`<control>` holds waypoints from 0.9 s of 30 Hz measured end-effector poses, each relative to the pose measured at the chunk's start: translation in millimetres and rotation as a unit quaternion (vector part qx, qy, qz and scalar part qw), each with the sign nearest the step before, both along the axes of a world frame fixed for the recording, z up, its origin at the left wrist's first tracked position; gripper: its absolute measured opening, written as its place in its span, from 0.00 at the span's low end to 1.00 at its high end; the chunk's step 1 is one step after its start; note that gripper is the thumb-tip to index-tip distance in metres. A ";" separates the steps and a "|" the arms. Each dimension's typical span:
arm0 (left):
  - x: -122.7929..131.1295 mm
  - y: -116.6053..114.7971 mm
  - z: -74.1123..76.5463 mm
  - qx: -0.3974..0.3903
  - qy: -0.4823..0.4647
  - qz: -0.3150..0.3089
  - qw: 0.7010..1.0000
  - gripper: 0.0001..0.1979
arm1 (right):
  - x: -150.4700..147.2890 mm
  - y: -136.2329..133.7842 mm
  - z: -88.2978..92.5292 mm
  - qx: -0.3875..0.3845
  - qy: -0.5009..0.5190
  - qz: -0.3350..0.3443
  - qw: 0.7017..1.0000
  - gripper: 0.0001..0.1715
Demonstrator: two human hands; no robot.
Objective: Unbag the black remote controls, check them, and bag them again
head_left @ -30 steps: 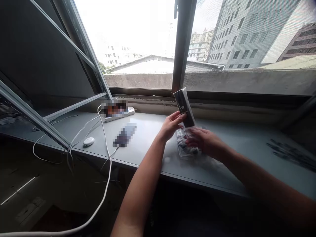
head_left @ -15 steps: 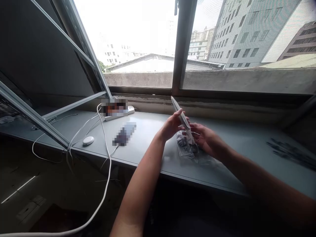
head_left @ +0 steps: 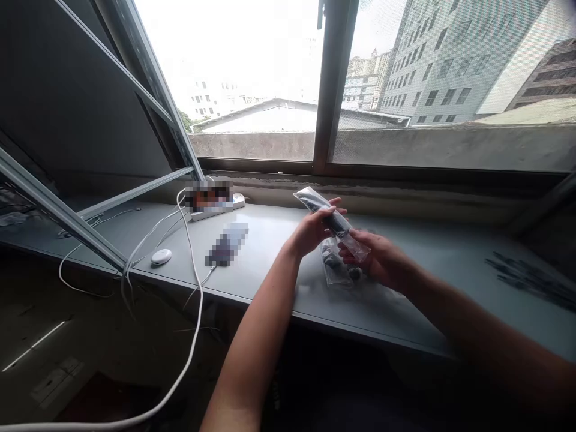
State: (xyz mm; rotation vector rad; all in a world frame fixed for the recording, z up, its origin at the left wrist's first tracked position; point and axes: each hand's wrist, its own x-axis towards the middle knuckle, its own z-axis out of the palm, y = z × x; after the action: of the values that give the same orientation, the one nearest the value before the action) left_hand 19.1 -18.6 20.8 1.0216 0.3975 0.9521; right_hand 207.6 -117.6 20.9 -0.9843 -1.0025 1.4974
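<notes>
A long dark item in a clear plastic sleeve [head_left: 338, 224] is held slantwise above the table; its exact kind does not show. My left hand [head_left: 314, 230] grips the sleeve around its middle, thumb on top and some fingers stretched out behind. The lower right end is pinched by my right hand [head_left: 375, 258], thumb above and fingers beneath. Under my hands, clear plastic bags with dark contents [head_left: 333, 270] lie on the grey table [head_left: 265, 240], partly covered by the sleeve and my right hand.
Left of my hands are a blurred-out phone-like item [head_left: 227, 245] on a cable, a small white oval case [head_left: 161, 257] and a white power strip [head_left: 218, 209]. A white cable [head_left: 198, 312] loops over the front edge. Dark gloves [head_left: 526, 276] lie at right. A metal frame [head_left: 108, 240] stands left.
The sleeve has turned from nearly edge-on so that its broad face shows, and its upper end has tipped lower and left. My right hand has closed on its lower end.
</notes>
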 end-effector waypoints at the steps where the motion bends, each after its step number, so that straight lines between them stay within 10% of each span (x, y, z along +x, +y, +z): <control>1: 0.1 0.4 -0.7 0.002 0.003 0.001 1.000 0.28 | 0.5 -0.1 0.2 0.002 -0.006 -0.003 1.000 0.21; 15: 4.6 18.4 -16.1 -0.072 0.063 0.047 0.994 0.26 | 0.8 -8.2 8.4 0.166 -0.094 -0.143 0.971 0.22; 27: -1.5 21.9 -11.8 -0.120 0.069 0.151 0.979 0.38 | -7.3 -20.2 7.8 0.307 -0.221 -0.051 0.924 0.07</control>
State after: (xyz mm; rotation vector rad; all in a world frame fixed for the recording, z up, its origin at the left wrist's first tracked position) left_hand 17.6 3.4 9.1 0.8223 0.7817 1.0752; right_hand 200.2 -137.7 28.8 -0.9003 -1.5925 0.7857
